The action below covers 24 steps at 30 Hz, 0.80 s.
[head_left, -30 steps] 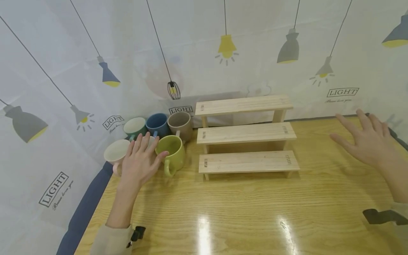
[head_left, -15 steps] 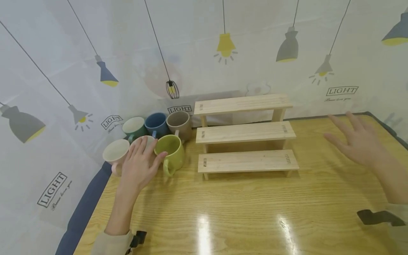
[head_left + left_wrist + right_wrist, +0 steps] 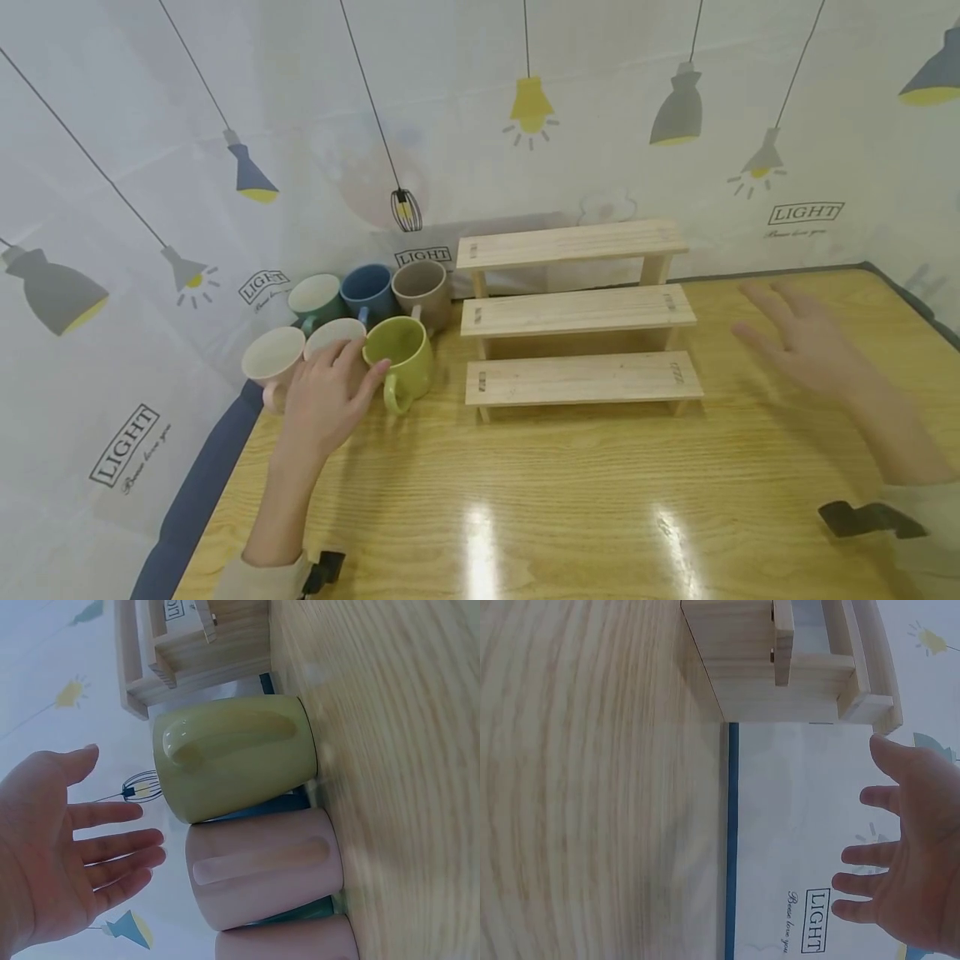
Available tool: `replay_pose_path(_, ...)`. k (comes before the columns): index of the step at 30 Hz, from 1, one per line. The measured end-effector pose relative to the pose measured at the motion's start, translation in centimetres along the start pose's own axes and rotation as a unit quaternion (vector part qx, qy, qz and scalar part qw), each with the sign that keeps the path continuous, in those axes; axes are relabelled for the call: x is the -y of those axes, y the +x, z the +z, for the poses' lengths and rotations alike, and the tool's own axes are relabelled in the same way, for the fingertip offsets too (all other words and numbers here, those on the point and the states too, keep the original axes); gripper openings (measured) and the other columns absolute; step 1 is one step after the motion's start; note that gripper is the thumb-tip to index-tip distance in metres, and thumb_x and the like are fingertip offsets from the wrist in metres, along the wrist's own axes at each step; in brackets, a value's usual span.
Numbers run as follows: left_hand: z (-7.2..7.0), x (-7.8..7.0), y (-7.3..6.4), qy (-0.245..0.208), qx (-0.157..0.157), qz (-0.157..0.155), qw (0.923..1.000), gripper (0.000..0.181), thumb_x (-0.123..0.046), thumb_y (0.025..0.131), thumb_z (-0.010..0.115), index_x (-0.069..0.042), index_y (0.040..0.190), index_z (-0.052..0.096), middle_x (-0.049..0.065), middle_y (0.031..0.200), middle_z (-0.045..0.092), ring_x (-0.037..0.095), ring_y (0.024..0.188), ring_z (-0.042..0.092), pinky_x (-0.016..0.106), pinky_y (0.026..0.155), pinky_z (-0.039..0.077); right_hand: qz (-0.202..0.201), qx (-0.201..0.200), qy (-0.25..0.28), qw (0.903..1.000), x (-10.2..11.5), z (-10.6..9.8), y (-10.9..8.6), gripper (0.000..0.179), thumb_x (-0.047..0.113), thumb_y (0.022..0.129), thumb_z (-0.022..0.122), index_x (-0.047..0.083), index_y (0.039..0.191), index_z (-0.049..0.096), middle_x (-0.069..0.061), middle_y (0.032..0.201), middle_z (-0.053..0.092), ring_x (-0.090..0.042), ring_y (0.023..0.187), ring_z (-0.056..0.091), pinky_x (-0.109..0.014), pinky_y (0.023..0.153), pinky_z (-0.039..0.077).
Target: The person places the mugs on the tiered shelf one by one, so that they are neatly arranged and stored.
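My left hand (image 3: 321, 408) hovers over the front row of mugs, fingers loosely extended and holding nothing. The left wrist view has its fingertips level with a pink mug (image 3: 262, 868), a gap between them. A yellow-green mug (image 3: 403, 362) stands to the right of that hand, its handle facing forward. Another pink mug (image 3: 273, 358) with a pale inside is on the left. Behind them, green (image 3: 317, 300), blue (image 3: 370, 293) and taupe (image 3: 422, 292) mugs make up the back row. My right hand (image 3: 813, 350) floats above the table's right side, fingers spread, holding nothing.
A three-step wooden rack (image 3: 581, 379) stands mid-table, right of the mugs. The wood-grain table (image 3: 585, 508) reaches back to a white cloth backdrop (image 3: 465, 108) printed with lamps. Dark blue edging (image 3: 202, 492) runs along the left side.
My right hand has moved left and slightly lower, towards the rack. My left hand's fingers have drawn back and bent a little, uncovering more of the front middle mug. The mugs have stayed put.
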<state>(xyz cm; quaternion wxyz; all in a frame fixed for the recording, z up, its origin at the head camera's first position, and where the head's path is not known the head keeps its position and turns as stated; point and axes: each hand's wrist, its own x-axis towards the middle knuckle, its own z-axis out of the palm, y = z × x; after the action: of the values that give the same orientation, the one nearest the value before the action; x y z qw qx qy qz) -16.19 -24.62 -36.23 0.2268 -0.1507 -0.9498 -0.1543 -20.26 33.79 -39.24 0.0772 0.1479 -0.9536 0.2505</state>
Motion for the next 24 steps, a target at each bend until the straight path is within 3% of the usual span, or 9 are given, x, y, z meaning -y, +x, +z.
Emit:
replay_pose_path(9, 0.5, -0.3, -0.6, -0.023, -0.036, 0.011, 0.9990, 0.045, -0.028, 0.093, 0.072, 0.005, 0.122, 0.064, 0.025, 0.116, 0.063, 0.044, 0.106, 0.061, 0.057, 0.092, 0.048, 0.002, 0.021, 0.032, 0.9993, 1.1, 1.4, 0.3, 0.064, 0.035, 0.105, 0.049, 0.009, 0.159, 0.026, -0.040, 0.154, 0.020, -0.066, 0.136, 0.020, -0.082, 0.100, 0.016)
replay_pose_path(13, 0.7, -0.5, -1.0, -0.031, -0.037, -0.004, 0.9988, 0.039, -0.025, 0.091, 0.074, 0.005, 0.115, 0.064, 0.022, 0.109, 0.062, 0.040, 0.100, 0.061, 0.053, 0.086, 0.050, 0.000, 0.031, 0.049, 0.9983, 1.7, 1.9, 0.4, 0.064, 0.035, 0.105, 0.049, 0.009, 0.159, 0.025, -0.038, 0.154, 0.022, -0.063, 0.137, 0.021, -0.081, 0.100, 0.017)
replay_pose_path(18, 0.8, -0.7, -1.4, -0.055, 0.006, -0.052, 0.9971, 0.030, -0.023, 0.093, 0.072, 0.001, 0.103, 0.059, 0.015, 0.099, 0.059, 0.032, 0.089, 0.057, 0.046, 0.078, 0.048, -0.003, 0.036, 0.066, 0.9972, 2.2, 2.3, 0.5, 0.065, 0.035, 0.105, 0.050, 0.009, 0.159, 0.024, -0.037, 0.154, 0.025, -0.061, 0.137, 0.023, -0.080, 0.100, 0.019)
replay_pose_path(24, 1.1, -0.7, -1.6, -0.082, 0.067, -0.099, 0.9895, 0.031, -0.033, 0.097, 0.067, -0.004, 0.103, 0.060, 0.010, 0.095, 0.061, 0.027, 0.086, 0.057, 0.044, 0.075, 0.048, -0.012, 0.049, 0.080, 0.9955, 2.7, 2.8, 0.8, 0.067, 0.036, 0.106, 0.049, 0.004, 0.158, 0.023, -0.034, 0.156, 0.026, -0.058, 0.137, 0.027, -0.077, 0.102, 0.022)
